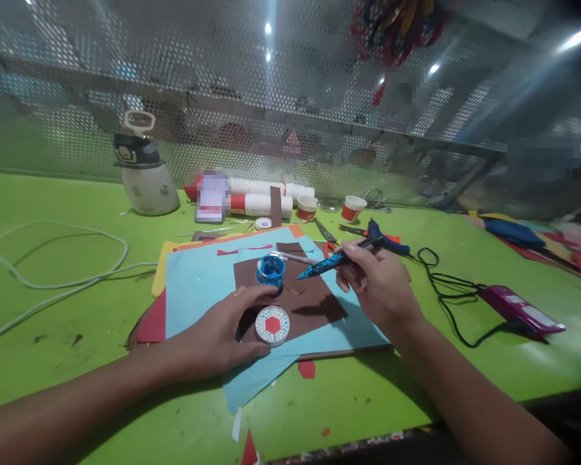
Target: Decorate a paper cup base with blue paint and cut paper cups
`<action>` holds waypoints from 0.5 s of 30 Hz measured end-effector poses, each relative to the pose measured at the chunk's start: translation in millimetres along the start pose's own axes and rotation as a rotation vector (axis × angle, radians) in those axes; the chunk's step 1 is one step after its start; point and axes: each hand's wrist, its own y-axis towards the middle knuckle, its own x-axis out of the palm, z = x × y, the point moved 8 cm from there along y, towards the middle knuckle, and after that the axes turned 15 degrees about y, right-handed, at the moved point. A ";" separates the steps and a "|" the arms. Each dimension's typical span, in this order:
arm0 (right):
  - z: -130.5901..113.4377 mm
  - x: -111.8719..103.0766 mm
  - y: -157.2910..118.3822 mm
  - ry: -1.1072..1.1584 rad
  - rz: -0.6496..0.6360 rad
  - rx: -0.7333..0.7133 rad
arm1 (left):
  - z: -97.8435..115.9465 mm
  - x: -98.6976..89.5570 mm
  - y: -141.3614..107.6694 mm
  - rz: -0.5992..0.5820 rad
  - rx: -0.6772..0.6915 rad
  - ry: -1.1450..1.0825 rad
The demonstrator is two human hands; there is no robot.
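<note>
My left hand (223, 329) rests on the papers with thumb and forefinger apart, around a small white round piece (272, 325) bearing a red hexagon and blue dots. The thumb lies at its near edge; the forefinger tip is by the base of a small jar of blue paint (270, 272). In my right hand (375, 274) is a dark pen (336, 259) smeared with blue, gripped between thumb and fingers, its tip pointing left above the brown paper (319, 303). A thin pale stick (295, 257) lies between jar and pen. Light blue paper (198, 284) is underneath.
Behind the papers stand stacked paper cups (261, 205), two single cups (306, 208), a phone (212, 197) and a white pump bottle (148, 174). Pliers (323, 231) and a blue-black glue gun (385, 237) lie to the right. A corded purple device (520, 311) and white cable (101, 278) flank the work.
</note>
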 end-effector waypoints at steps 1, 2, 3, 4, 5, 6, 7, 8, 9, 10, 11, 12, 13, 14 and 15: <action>0.6 -1.9 1.8 -0.004 0.002 0.001 | -0.6 0.7 0.0 -0.001 0.000 -0.001; 1.7 -3.5 3.4 -0.011 0.003 0.008 | -1.4 0.7 -0.1 0.006 -0.001 -0.002; 3.2 -4.9 4.5 -0.019 0.003 0.017 | -2.0 1.1 -0.2 0.008 0.000 0.000; 5.0 -6.0 5.2 -0.028 0.002 0.030 | -2.0 1.4 -0.2 0.011 0.006 0.002; 6.9 -6.9 5.5 -0.039 0.001 0.042 | -2.3 1.8 -0.1 0.010 0.008 0.006; 8.4 -7.5 5.5 -0.050 0.003 0.050 | -2.5 2.6 0.0 0.004 0.006 0.011; 9.7 -7.7 5.5 -0.062 0.007 0.053 | -2.7 3.4 0.2 -0.004 0.001 0.015; 10.8 -7.1 5.6 -0.077 0.012 0.054 | -2.9 4.2 0.4 -0.015 -0.006 0.018; 12.0 -5.7 6.0 -0.094 0.018 0.054 | -2.9 4.8 0.7 -0.025 -0.014 0.020; 13.6 -3.3 7.0 -0.114 0.023 0.057 | -2.3 5.2 1.0 -0.034 -0.017 0.020; 15.6 0.2 8.5 -0.138 0.024 0.063 | -1.3 5.0 1.3 -0.035 -0.016 0.018; 18.1 4.7 10.7 -0.166 0.022 0.072 | -0.1 4.4 1.6 -0.032 -0.012 0.016; 20.9 9.9 13.5 -0.196 0.017 0.084 | 1.0 3.9 1.9 -0.029 -0.006 0.017; 23.9 15.4 16.7 -0.229 0.011 0.095 | 1.8 3.5 2.1 -0.027 0.001 0.021; 27.2 20.9 20.2 -0.264 0.003 0.106 | 2.4 3.4 2.3 -0.026 0.008 0.028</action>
